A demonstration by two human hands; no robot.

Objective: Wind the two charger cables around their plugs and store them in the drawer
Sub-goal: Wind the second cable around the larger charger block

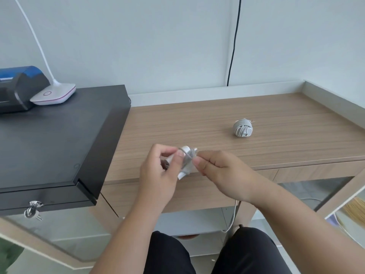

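One white charger (243,128) lies on the wooden desk (276,143) at mid right, its grey cable wound tightly around the plug. A second white charger plug (185,162) is held above the desk's front edge. My left hand (160,175) grips its body from the left. My right hand (219,171) pinches the grey cable end against the wraps on the plug's right side. The desk's drawer front (197,196) below the hands is closed.
A black cash drawer box (59,139) with keys (32,210) in its lock stands at the left, carrying a white lamp base (53,94) and a blue-black device (17,86). A black cable (234,46) hangs down the wall. A raised rim borders the desk's back and right.
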